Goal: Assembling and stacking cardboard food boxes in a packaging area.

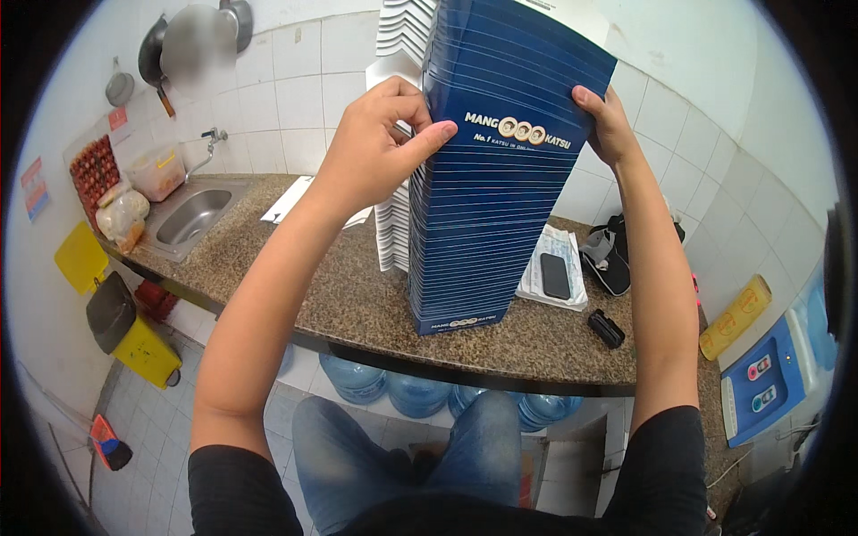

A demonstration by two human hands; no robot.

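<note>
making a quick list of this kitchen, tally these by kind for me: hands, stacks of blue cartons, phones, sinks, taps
Hands: 2 (left hand, right hand)
Stack of blue cartons: 1
Phone: 1
Sink: 1
Tap: 1
Total: 6

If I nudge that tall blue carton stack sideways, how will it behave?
The carton stack may tip easily, standing tall on a narrow base. Its many thin, layered edges suggest pieces could slip apart if the right hand let go of its side.
</note>
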